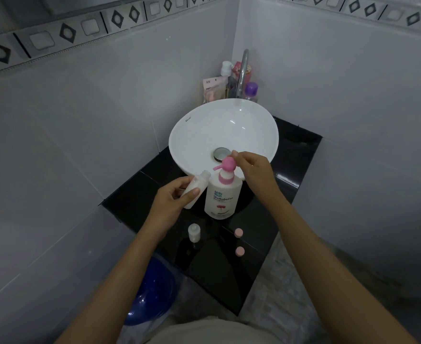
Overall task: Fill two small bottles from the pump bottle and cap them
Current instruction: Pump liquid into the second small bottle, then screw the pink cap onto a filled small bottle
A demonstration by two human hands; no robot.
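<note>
A: At counter's far edge, against the sink (pixel 179 135)?
B: Pump bottle (pixel 220 194), upright. Right hand (pixel 251 167) beside pink pump head, fingers loose, gripping nothing.
A: Left hand (pixel 172 197)?
B: Wrapped round small bottle (pixel 194 188), tilted, mouth under spout.
A: Near front edge?
B: Second small bottle (pixel 194 233), uncapped; two pink caps (pixel 238 232) apart, right side.

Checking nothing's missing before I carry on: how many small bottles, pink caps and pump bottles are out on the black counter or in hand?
Small bottles: 2 (one in the left hand, one standing)
Pink caps: 2 ()
Pump bottles: 1
Total: 5
</note>
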